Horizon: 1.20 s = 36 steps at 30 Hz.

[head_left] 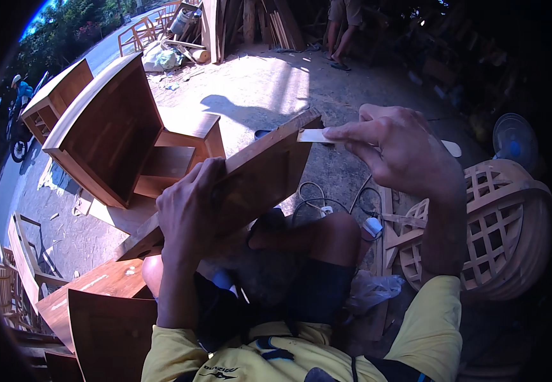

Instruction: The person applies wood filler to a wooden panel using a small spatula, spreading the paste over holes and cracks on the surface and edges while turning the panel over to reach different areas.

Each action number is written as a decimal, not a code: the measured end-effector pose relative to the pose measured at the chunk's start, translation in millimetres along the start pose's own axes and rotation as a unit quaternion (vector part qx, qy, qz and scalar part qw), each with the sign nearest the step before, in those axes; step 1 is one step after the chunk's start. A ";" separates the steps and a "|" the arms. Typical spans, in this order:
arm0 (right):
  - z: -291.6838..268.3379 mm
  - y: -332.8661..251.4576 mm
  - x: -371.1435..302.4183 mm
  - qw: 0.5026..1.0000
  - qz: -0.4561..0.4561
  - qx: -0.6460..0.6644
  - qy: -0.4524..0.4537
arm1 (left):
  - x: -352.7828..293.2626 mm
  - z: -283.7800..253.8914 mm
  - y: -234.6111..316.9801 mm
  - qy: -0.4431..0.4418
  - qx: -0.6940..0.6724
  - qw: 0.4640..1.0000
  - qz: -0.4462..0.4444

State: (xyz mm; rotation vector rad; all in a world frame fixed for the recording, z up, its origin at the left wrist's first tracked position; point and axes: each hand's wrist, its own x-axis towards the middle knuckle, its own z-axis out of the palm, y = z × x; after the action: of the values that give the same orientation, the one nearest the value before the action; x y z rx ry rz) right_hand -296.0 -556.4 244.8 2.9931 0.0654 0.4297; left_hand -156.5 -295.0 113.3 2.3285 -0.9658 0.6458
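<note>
A brown wooden board (264,170) is tilted above my lap, running from lower left to upper right. My left hand (190,202) is wrapped over its upper edge near the middle. In my right hand (406,149) is a flat, pale spatula (314,135); its tip lies at the board's far upper corner, and a rounded white end (452,148) shows beyond the hand. The index finger stretches along the spatula while the other fingers curl. Whether the tip presses on the wood or just meets its edge is hard to tell.
A curved wooden furniture piece (110,127) stands left, with more wooden parts (98,286) below it. At right are a lattice wooden frame (486,223) and a fan (515,140). A cable (311,191) and plastic bag (371,290) lie nearby. Another person's legs (343,32) show far back.
</note>
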 end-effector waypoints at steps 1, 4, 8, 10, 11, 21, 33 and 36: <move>-2.1 4.3 -4.0 0.999 0.016 -0.041 0.012 | 1.8 0.3 -0.5 -0.001 0.001 1.000 0.002; 25.3 43.5 0.3 0.984 0.015 0.118 0.130 | 15.9 2.3 0.1 -0.009 0.013 1.000 -0.027; 77.0 60.3 9.1 0.935 0.143 0.263 0.191 | 53.7 5.7 3.0 -0.065 0.075 0.993 -0.055; 110.0 70.6 16.9 0.881 0.188 0.380 0.210 | 72.0 11.5 9.3 -0.087 0.081 0.991 -0.059; 125.1 77.4 23.0 0.881 0.192 0.381 0.207 | 82.2 15.1 10.8 -0.092 0.080 0.991 -0.059; 214.3 77.7 32.0 0.831 0.347 0.426 0.080 | 159.1 70.7 1.8 -0.068 0.127 0.987 0.065; 329.2 -17.1 -16.1 0.658 0.437 0.581 0.196 | 284.6 140.8 -104.3 -0.079 0.156 0.947 0.268; 369.5 -61.6 -11.0 0.682 0.408 0.586 0.160 | 328.8 165.7 -159.1 -0.079 0.174 0.918 0.348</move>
State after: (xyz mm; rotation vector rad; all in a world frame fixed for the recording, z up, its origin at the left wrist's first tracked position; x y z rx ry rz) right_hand -203.7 -536.4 -117.9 3.8427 -1.6389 1.4720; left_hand 205.7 -464.6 142.5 2.3259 -1.9322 0.9734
